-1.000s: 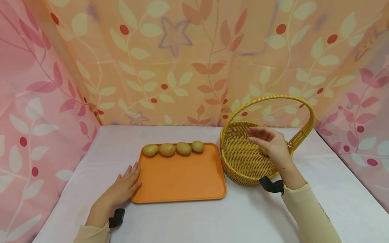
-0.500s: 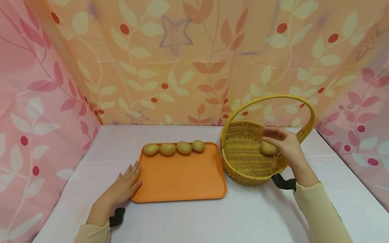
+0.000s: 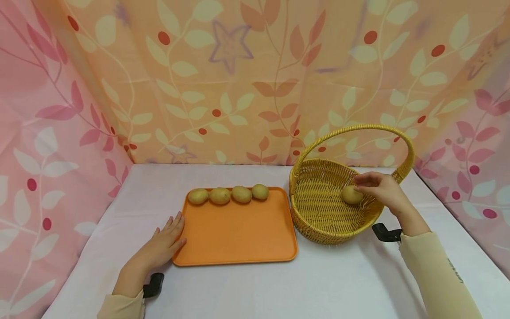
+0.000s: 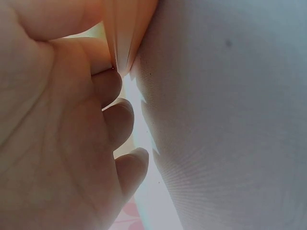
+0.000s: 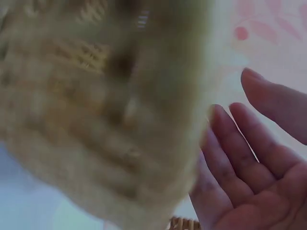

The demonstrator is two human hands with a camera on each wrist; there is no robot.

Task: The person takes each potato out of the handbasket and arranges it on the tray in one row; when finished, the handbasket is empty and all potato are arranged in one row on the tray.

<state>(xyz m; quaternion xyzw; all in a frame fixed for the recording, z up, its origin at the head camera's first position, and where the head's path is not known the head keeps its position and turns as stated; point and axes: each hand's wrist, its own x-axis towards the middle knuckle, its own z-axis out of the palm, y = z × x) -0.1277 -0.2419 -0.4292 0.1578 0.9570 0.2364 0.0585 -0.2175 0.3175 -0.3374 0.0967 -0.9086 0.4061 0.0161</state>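
My left hand (image 3: 161, 243) lies with straight fingers against the left edge of an orange tray (image 3: 239, 235). In the left wrist view the fingertips (image 4: 132, 170) reach down beside the tray's rim (image 4: 125, 36). Several potatoes (image 3: 241, 194) sit in a row along the tray's back edge. To the right, a yellow wicker basket (image 3: 322, 208) holds one visible potato (image 3: 351, 195). My right hand (image 3: 382, 188) hovers over the basket's right side, its fingertips just above that potato. In the right wrist view the thumb (image 5: 271, 98) stands apart from the fingers, with nothing between them.
The basket's tall arched handle (image 3: 358, 127) rises behind my right hand. Basket and tray stand side by side on a white cloth-covered table (image 3: 255, 290). A patterned curtain (image 3: 239, 88) closes off the back, and pink cloth (image 3: 52, 146) hangs at the left.
My right hand has moved right, from over the basket's middle to its right side, uncovering the potato inside. My left hand and the tray stay in place.
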